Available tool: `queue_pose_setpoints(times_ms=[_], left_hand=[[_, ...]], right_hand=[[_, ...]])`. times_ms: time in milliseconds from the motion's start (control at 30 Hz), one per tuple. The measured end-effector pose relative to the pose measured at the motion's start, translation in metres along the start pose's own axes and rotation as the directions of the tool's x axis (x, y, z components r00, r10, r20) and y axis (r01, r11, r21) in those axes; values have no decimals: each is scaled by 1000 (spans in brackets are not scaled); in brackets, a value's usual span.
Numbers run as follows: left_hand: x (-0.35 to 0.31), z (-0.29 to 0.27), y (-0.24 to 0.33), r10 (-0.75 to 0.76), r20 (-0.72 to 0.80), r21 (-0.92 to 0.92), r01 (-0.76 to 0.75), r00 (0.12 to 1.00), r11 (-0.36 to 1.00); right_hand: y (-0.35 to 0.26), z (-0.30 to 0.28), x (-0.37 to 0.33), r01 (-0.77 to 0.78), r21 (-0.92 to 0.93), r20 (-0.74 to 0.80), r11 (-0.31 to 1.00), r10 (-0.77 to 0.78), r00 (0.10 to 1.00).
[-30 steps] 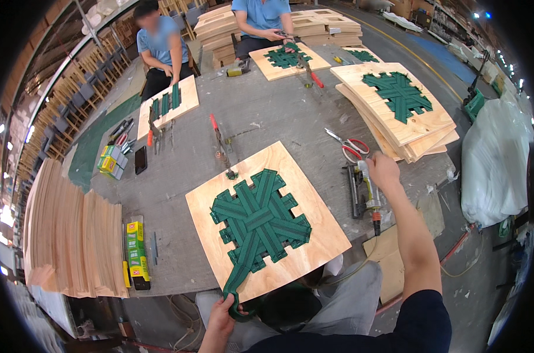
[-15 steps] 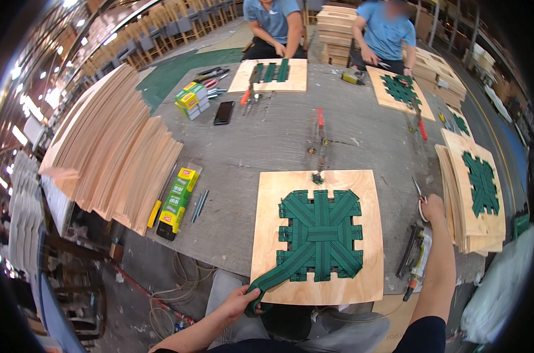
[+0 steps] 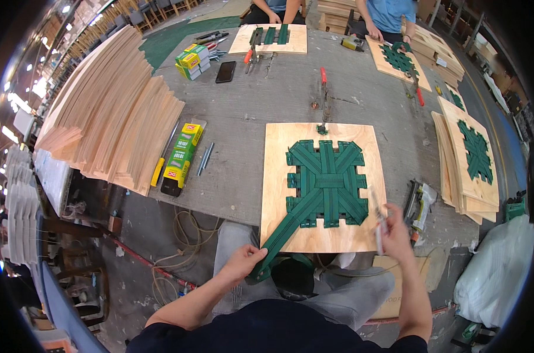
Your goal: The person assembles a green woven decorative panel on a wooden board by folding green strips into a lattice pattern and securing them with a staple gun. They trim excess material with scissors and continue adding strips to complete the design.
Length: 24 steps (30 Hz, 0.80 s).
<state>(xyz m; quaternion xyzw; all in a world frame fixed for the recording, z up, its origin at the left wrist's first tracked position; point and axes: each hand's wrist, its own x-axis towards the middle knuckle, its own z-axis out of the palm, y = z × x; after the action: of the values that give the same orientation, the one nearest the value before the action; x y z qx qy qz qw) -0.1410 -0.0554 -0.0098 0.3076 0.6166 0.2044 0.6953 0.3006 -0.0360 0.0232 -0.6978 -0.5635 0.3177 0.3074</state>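
Note:
A square plywood board [image 3: 275, 176] lies before me at the table's near edge. Strips of dark green webbing [image 3: 330, 181] cross over its middle, with short ends folded out around the cutout. From the lower left of this weave a long green webbing strap [image 3: 287, 229] runs down past the board's front edge. My left hand [image 3: 243, 263] is closed on that strap and pulls it fairly straight. Above the board's right front corner, my right hand [image 3: 396, 238] grips a pair of scissors [image 3: 379, 222], whose blades are smeared by motion.
A clamp with a red handle [image 3: 323, 88] stands behind the board. To its right lies a staple gun [image 3: 422, 206], beside stacked boards [image 3: 455, 176]. At left are a yellow-green box [image 3: 184, 150] and wood pieces [image 3: 108, 112]. Two co-workers sit at the far side.
My right hand has picked up the scissors from the table at right and brought them to the board. My left hand still holds the strap, now straighter. The view has tilted down.

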Motion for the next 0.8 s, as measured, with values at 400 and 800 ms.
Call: queue_pose_setpoints(times_ms=[400, 800], left_hand=[[27, 33, 124, 402, 308, -252, -333, 862, 908], [17, 35, 120, 389, 354, -260, -310, 851, 915]], right_hand=[[-86, 73, -44, 486, -588, 377, 646, -313, 872], [-99, 99, -20, 508, -604, 510, 615, -191, 838]])
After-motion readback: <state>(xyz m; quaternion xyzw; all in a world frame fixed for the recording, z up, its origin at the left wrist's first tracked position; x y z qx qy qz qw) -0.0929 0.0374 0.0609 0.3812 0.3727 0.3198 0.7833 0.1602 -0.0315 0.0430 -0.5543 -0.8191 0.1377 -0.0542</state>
